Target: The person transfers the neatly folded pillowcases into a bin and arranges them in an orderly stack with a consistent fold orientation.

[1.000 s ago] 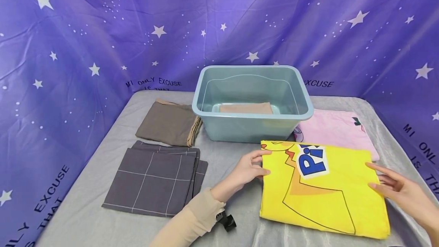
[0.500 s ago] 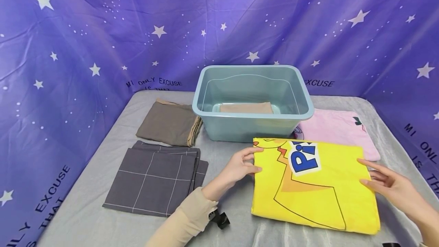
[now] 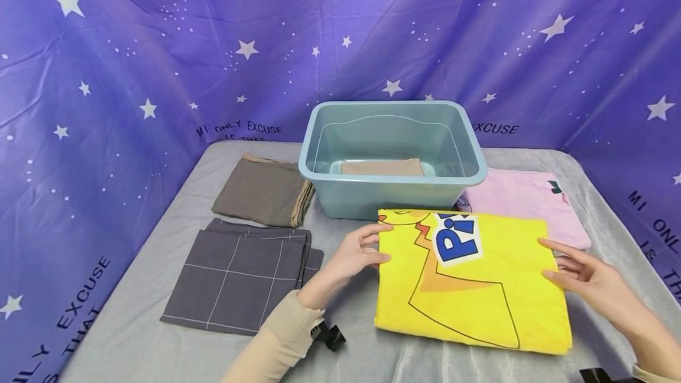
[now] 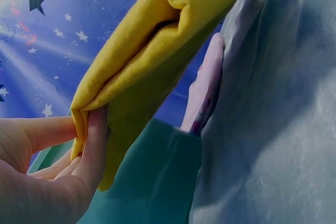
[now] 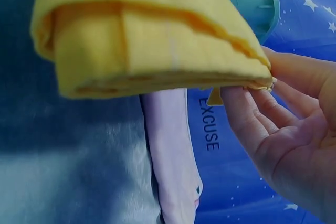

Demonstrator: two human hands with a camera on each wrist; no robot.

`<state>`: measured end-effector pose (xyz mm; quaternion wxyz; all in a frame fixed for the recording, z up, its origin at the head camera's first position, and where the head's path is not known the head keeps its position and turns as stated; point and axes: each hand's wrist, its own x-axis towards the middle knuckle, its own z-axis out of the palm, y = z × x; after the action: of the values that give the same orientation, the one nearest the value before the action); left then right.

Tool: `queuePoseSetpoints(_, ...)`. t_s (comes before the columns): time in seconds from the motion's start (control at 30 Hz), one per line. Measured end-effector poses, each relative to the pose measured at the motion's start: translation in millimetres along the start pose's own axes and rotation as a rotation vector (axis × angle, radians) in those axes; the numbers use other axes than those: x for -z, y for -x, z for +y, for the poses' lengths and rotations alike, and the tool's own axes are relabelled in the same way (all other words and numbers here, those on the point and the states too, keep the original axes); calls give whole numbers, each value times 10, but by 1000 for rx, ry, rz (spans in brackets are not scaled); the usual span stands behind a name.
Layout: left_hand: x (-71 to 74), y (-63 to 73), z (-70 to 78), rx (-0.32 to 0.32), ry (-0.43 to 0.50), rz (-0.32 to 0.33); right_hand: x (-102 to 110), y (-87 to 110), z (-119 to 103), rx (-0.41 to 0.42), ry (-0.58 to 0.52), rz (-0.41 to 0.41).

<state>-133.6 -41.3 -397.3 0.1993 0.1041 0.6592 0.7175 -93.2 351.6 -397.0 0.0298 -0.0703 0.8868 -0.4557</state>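
Observation:
A folded yellow cloth (image 3: pixel 479 288) with a cartoon print and blue letters is held between both hands, in front of the tub. My left hand (image 3: pixel 353 259) pinches its left edge; in the left wrist view the thumb and fingers (image 4: pixel 94 145) squeeze the folded layers. On the opposite edge my right hand (image 3: pixel 590 276) pinches the cloth, with thumb and fingertips on either side of the layers in the right wrist view. Both wrist views show the cloth raised off the table, its thick folded ends visible. A blue-green tub (image 3: pixel 393 197) stands behind it, with a folded beige cloth (image 3: pixel 382 167) inside.
At left lie a folded brown cloth (image 3: pixel 260 191) and a dark grey checked cloth (image 3: pixel 234 282). A folded pink cloth (image 3: pixel 524 200) lies right of the tub, partly covered by the yellow one. Grey fabric covers the table (image 3: pixel 127 312); a purple starry curtain (image 3: pixel 340 28) hangs behind.
Both hands have carried the yellow cloth leftward and slightly upward in the head view, showing more of the pink cloth. The tub and other cloths stay in place.

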Motion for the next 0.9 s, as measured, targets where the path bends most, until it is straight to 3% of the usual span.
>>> queuePoseSetpoints(0.2,96,25,28,25,-4,7,-36,-32,-83,0,-5,-31)
queuePoseSetpoints(0.9,401,217,157,12,-2,-18,-185,-100,-354,92,-97,-35)
